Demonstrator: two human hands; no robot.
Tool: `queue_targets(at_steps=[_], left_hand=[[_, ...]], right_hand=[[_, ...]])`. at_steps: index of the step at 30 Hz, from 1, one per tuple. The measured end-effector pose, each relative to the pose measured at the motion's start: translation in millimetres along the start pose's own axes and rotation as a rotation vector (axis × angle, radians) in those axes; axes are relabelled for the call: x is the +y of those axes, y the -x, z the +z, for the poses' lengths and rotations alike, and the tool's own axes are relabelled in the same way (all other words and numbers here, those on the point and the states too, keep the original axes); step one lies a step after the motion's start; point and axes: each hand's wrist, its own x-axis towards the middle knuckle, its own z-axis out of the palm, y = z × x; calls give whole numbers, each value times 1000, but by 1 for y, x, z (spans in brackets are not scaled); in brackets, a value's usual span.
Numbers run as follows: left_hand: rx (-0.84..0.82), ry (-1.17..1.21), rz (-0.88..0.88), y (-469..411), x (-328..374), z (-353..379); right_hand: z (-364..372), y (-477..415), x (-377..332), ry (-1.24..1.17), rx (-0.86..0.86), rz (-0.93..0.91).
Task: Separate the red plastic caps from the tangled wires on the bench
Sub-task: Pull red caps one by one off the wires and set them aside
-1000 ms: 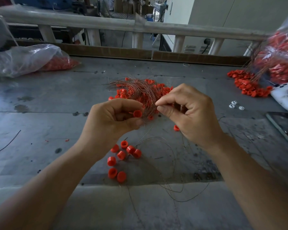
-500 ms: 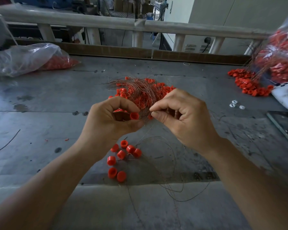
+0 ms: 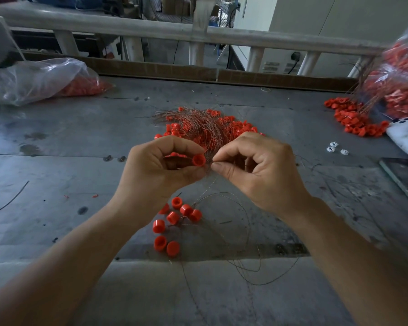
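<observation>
Bench (image 3: 57, 161), red cap (image 3: 199, 160) pinched in left hand (image 3: 160, 168)

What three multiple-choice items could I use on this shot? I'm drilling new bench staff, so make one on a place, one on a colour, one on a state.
1. Where does the wire tangle lie?
A. On the bench, beyond the hands
B. Inside a plastic bag
C. On the railing

2. What colour is the cap held by the left hand?
A. White
B. Blue
C. Red

3. What is the right hand doing?
A. Lying flat
B. Pinching a thin wire beside the cap
C. Lifting a bag

Key:
1 A: the tangle sits mid-bench behind both hands.
2 C: the cap in the left grip is plainly red.
3 B: thumb and forefinger meet on the wire next to the cap.
</observation>
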Motion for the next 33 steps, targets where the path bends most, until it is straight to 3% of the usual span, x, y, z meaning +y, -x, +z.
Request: queue_targets(at_steps=[15,33], left_hand=[[-80,207,-37,-1,-2,-3],[-145,256,-51,1,-4,-6]], right_hand=[[-3,-1,1,-2,-51,75],[-9,-1,1,42,-76,42]])
